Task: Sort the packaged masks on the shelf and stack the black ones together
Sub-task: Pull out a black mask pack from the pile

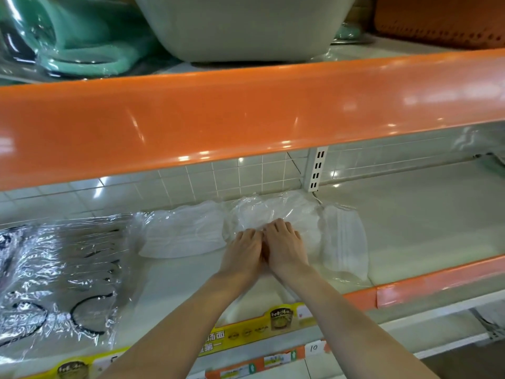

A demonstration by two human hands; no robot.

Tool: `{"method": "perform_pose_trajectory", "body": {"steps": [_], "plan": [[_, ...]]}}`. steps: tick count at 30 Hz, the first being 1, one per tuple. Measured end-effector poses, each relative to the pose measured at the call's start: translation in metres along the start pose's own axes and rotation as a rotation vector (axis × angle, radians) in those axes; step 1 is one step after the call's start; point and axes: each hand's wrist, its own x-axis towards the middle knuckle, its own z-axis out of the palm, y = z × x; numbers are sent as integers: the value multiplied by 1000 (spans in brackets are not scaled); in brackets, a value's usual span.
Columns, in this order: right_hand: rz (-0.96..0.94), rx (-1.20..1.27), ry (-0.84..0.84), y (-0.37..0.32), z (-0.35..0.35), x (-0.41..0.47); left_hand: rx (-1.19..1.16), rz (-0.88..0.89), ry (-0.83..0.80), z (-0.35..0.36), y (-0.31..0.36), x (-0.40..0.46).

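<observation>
Both my hands reach into the lower shelf (410, 228). My left hand (243, 250) and my right hand (284, 247) lie side by side, palms down, on a clear plastic pack of white masks (273, 212) in the middle; whether the fingers grip it I cannot tell. Another white mask pack (183, 233) lies to its left, and a third (344, 239) to its right. At the far left sits a stack of black masks in clear wrappers (54, 274), their black ear loops showing through the shiny plastic.
An orange shelf rail (246, 113) hangs low just above my hands. Above it stand a grey basin (240, 26), green wrapped items (82, 36) and an orange basket (442, 17). A slotted upright (317, 168) stands at the back. Yellow price labels (246, 332) line the front edge.
</observation>
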Motion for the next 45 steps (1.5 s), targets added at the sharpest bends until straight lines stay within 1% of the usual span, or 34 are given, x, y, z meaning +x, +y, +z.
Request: {"method": "perform_pose_trajectory", "body": {"steps": [2, 6, 8, 11, 16, 18, 20, 23, 25, 27, 29, 30, 32, 33, 34, 36, 40, 41, 43, 45], "plan": [[-1, 15, 12, 3, -1, -1, -51, -9, 21, 0, 1, 0], [-1, 36, 22, 8, 1, -4, -338, -25, 32, -7, 5, 1], [10, 47, 34, 11, 3, -6, -396, -25, 27, -10, 6, 2], [21, 58, 47, 12, 4, -6, -377, -47, 10, -10, 6, 2], [2, 129, 95, 12, 1, -3, -212, -69, 36, -6, -4, 2], [-7, 202, 131, 12, 0, -4, -245, -113, 67, -7, -7, 3], [-12, 331, 164, 13, 1, -5, -338, -146, 91, -9, -8, 4], [-38, 462, 201, 12, -1, -9, -442, -145, 132, -12, -8, 5], [-68, 500, 249, 10, -8, -12, -458, -138, 192, -13, -8, 4], [-123, 519, 312, 6, -18, -14, -426, -143, 248, -17, -6, 3], [-184, 502, 384, 2, -28, -15, -430, -150, 333, -24, -4, 0], [-204, 447, 427, 1, -33, -14, -466, -144, 383, -29, -4, -1], [-188, 236, 516, 4, -42, -10, -577, -127, 459, -39, -7, -3], [-138, 139, 538, 7, -45, -7, -633, -127, 475, -43, -11, -3], [-76, 80, 535, 10, -50, -5, -689, -135, 480, -48, -16, -4], [11, 61, 491, 15, -57, -2, -803, -193, 477, -56, -25, -6], [120, 105, 344, 18, -65, 2, -1001, -413, 510, -67, -38, -14], [149, 159, 301, 17, -66, 3, -1044, -467, 515, -68, -42, -16], [196, 365, 204, 14, -67, 6, -1128, -551, 519, -68, -50, -20], [222, 525, 166, 8, -68, 7, -1306, -618, 537, -70, -56, -25]]}}
